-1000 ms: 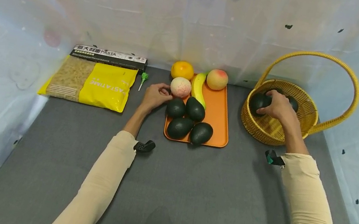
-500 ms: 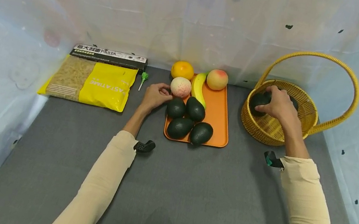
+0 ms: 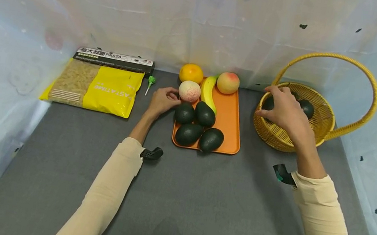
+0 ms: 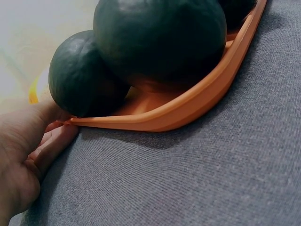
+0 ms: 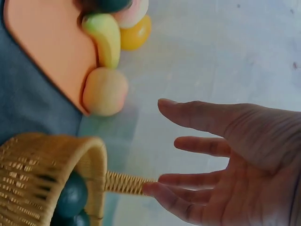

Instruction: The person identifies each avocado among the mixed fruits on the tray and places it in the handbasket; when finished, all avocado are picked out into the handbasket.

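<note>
Dark-green fruits (image 3: pixel 307 108) in the basket (image 3: pixel 270 136) are partly hidden.

Dark green on the avocados (image 3: pixel 188 134), bright orange on the tray (image 3: pixel 230 120)! Golden-yellow weave across the basket (image 3: pixel 271 134), a green-tipped yellow banana (image 3: pixel 207 92), pink speckles over a cream peach (image 3: pixel 190 91), and beige sleeves (image 3: pixel 104 182)!

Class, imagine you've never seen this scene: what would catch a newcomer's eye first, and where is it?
Probably the yellow wicker basket on the right, with its tall arching handle and the right hand held open over it. Next comes the orange tray in the middle, four dark green fruits crowding its near half and the left hand at its left edge. Over on the left, the bright yellow pasta bag stands out too.
</note>
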The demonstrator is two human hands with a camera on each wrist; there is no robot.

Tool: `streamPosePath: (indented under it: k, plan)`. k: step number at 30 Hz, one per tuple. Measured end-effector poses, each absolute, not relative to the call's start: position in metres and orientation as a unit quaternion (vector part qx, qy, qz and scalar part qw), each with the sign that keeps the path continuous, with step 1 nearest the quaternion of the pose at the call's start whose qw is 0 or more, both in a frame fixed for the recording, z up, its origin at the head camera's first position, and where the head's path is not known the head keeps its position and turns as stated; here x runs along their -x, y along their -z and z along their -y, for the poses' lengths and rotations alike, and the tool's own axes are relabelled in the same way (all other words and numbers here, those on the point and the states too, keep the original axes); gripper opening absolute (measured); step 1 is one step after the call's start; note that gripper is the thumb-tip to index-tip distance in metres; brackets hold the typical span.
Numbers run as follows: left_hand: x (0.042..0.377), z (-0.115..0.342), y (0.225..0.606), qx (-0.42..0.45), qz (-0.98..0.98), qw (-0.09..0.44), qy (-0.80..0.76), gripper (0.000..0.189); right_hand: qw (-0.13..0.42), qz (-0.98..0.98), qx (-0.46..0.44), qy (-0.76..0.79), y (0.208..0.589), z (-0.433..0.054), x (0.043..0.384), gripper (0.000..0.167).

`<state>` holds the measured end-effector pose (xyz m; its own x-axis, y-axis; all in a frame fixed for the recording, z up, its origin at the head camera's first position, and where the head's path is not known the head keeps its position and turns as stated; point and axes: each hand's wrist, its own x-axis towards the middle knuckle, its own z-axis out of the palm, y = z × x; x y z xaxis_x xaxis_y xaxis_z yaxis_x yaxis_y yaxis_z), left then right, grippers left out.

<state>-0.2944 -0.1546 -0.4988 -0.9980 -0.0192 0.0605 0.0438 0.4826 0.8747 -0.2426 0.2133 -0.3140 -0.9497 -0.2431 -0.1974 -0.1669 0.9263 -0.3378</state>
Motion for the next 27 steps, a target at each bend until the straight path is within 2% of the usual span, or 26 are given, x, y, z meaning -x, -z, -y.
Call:
streamPosePath:
  k: [4, 8, 12, 17, 24, 27]
  plan:
    - [0.293, 0.154, 0.497, 0.007, 0.860, 0.032, 0.509, 0.037, 0.105, -0.969, 0.155, 0.164, 0.315, -0.201, 0.230, 0.064]
    - [0.293, 0.154, 0.496, 0.006, 0.861, 0.031, 0.508, 0.037, 0.083, -0.943, 0.264, 0.183, 0.326, -0.191, 0.218, 0.048]
    - [0.293, 0.154, 0.496, 0.006, 0.860, 0.031, 0.509, 0.037, 0.097, -0.904, 0.372, 0.188, 0.343, -0.182, 0.211, 0.043]
    - [0.293, 0.154, 0.497, 0.001, 0.865, 0.034, 0.500, 0.038, 0.106, -0.860, 0.459, 0.195, 0.366, -0.173, 0.206, 0.038]
    - [0.294, 0.153, 0.498, 0.010, 0.863, 0.031, 0.503, 0.039, 0.114, -0.827, 0.515, 0.195, 0.389, -0.168, 0.202, 0.045]
    - [0.294, 0.153, 0.498, 0.008, 0.864, 0.032, 0.502, 0.039, 0.096, -0.832, 0.514, 0.184, 0.395, -0.168, 0.202, 0.048]
